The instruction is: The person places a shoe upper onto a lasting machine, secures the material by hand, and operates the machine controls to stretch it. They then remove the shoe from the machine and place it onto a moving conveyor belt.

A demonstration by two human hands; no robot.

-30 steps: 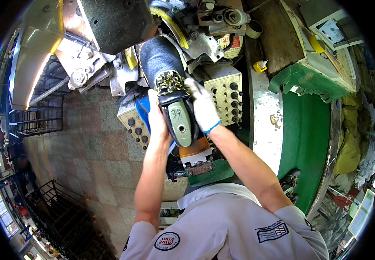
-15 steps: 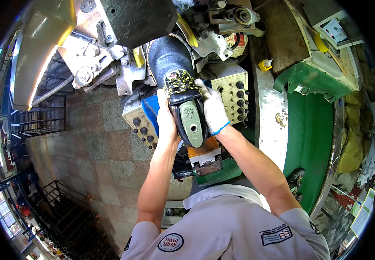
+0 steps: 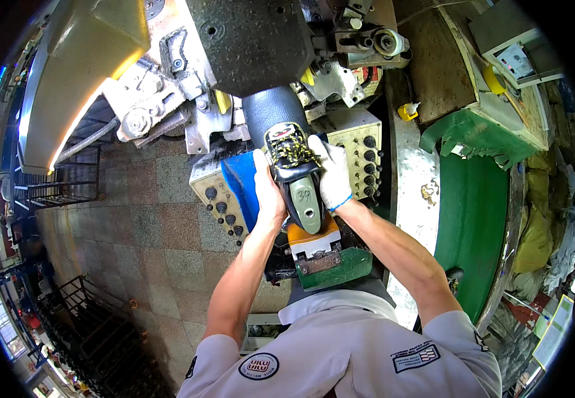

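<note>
A black leather shoe upper (image 3: 274,109) with yellow-and-black laces sits on a grey-green shoe last (image 3: 305,204). Its toe end lies under the dark metal block (image 3: 251,43) of a machine, which hides the tip. My left hand (image 3: 269,192), bare, is wrapped along the upper's left side near the heel. On the opposite side, my right hand (image 3: 332,174), in a white glove with a blue cuff edge, grips the upper beside the laces. Metal clamp plates (image 3: 211,116) with yellow pads flank the upper.
Control boxes with black knobs stand left (image 3: 217,199) and right (image 3: 352,149) of my hands. An orange pad on a green bracket (image 3: 337,268) is just below the last. At left hangs a cream machine cover (image 3: 78,79); at right runs a green conveyor belt (image 3: 470,225).
The toe has gone further under the dark block, and more of it is hidden. Both hands still hold the upper. The view has shifted slightly, with the machine lower and further right.
</note>
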